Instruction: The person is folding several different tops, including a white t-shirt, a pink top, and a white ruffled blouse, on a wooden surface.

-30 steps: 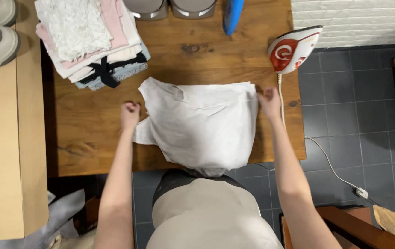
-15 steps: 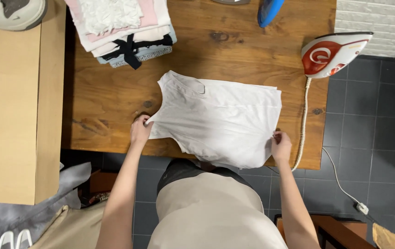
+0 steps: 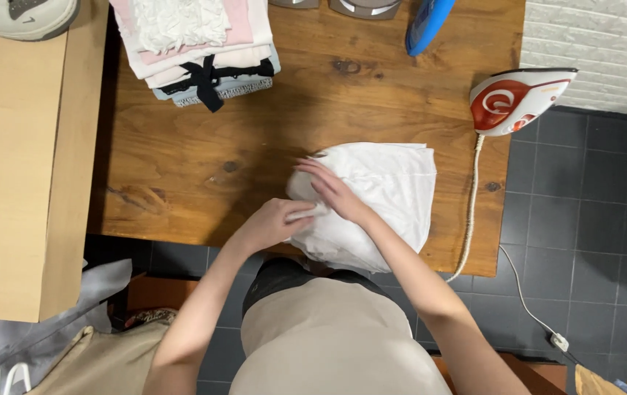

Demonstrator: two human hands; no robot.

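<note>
Left hand (image 3: 273, 223): curled over the near-left edge of the white cotton garment (image 3: 383, 197), a fold of cloth apparently pinched so the layer is kept in place.
Right hand (image 3: 332, 192): laid flat, fingers spread wide, pressed on the cloth just beside the left hand, seemingly to flatten the fold.
White cotton garment: folded over on the near middle of the brown wooden table (image 3: 182, 161), its near edge hung off the table.
Red-and-white steam iron (image 3: 515, 99): stood on end at the far right, well apart.
Stack of folded pink and white clothes (image 3: 196, 44): kept far left.
</note>
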